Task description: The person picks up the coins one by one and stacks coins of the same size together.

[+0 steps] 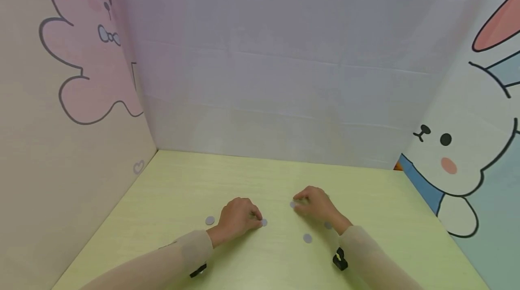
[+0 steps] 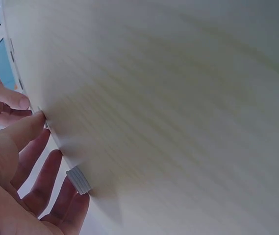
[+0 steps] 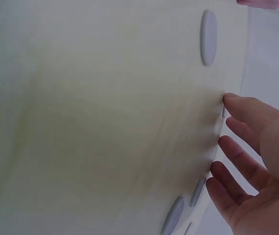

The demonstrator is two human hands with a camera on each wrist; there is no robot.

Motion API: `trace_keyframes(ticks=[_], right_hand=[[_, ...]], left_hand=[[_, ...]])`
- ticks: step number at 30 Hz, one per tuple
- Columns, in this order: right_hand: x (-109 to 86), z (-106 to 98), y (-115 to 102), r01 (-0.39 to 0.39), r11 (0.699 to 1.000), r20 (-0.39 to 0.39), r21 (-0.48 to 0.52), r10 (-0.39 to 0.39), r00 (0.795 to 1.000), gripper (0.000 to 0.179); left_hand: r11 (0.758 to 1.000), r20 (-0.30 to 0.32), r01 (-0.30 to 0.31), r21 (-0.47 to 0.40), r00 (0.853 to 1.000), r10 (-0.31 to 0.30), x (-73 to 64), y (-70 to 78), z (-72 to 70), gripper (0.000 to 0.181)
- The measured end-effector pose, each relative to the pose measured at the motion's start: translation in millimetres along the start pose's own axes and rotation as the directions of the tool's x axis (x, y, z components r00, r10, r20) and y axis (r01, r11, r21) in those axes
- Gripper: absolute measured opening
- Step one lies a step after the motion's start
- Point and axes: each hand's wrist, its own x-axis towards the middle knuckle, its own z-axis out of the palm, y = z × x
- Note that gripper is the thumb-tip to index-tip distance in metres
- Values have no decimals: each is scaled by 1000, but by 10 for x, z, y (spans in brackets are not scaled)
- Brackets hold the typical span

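Small flat grey discs lie about on the pale yellow tabletop. My left hand has its thumb and forefinger at the edge of one grey disc, pinching it against the table. Farther right, my right hand pinches another disc between thumb and forefinger, its other fingers spread on the surface. In the left wrist view a short stack of grey discs stands by the left hand's outer fingers. A lone disc lies nearer than the right hand, and one more sits beside the right wrist.
The tabletop meets a white cloth wall at the back. Side walls with a pink cartoon figure on the left and a white cartoon rabbit on the right enclose it. Dark straps show under both sleeves.
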Motion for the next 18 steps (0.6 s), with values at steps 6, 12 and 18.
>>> trace_keyframes(ticks=[6,12,18], right_hand=[[6,25,-66,-23,999,-7,-23,23,1000,15],[2,23,-110,-12,1000,-6,-28,12,1000,13],[12,48,-125,-20,998,-15,-60,20,1000,11]], left_hand=[[1000,-2,-5,-16,1000,5,1,-4,-5,9],[1000,-5,-4,-5,1000,4,-5,-4,-13,9],[1000,1,-3,-24,1000,3,-16,7,-31,9]])
